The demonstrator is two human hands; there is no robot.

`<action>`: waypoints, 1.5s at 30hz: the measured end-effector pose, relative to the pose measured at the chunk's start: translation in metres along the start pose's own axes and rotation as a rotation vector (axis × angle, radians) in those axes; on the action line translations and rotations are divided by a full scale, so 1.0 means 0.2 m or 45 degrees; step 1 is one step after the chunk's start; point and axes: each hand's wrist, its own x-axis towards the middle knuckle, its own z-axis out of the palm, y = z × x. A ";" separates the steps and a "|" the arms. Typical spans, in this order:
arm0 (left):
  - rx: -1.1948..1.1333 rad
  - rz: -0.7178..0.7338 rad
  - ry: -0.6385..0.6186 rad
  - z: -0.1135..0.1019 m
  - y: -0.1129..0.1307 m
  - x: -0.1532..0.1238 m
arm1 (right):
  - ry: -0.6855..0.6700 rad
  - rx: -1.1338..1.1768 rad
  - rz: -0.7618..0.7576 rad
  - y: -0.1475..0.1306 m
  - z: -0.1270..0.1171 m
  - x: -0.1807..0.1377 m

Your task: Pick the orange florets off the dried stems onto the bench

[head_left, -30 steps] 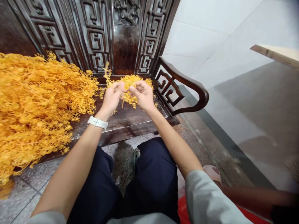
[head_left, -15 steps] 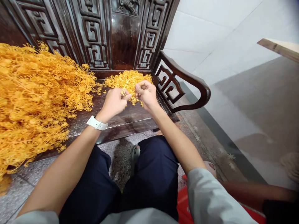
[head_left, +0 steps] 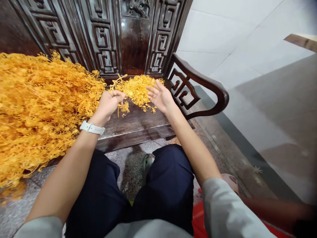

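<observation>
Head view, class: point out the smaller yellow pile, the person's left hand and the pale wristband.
Smaller yellow pile (head_left: 137, 88): head view, middle of the heap.
Left hand (head_left: 108, 103): head view, back of the hand.
Pale wristband (head_left: 92, 128): head view, on the strap.

Dressed in Grey and Navy

I wear a pale grey top whose loose sleeves reach toward the elbows; the right one shows soft folds. A near-white strap with small holes rings my left wrist. My forearms and fingers are bare. My trousers are dark navy, lightly creased; between their two legs, part of a grey-green shoe shows.
</observation>
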 end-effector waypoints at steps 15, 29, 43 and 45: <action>0.026 0.195 0.019 0.14 -0.01 -0.04 | -0.100 -0.196 -0.406 0.09 0.30 -0.08; -0.387 -0.101 0.242 -0.09 -0.19 0.15 | -0.104 -0.063 -0.336 -0.13 0.23 -0.23; -0.277 -0.051 -0.069 0.11 -0.04 0.00 | -0.091 -0.105 -0.232 0.10 0.34 -0.14; -0.247 -0.018 0.010 0.11 -0.04 0.00 | -0.131 -0.285 -0.376 0.09 0.33 -0.15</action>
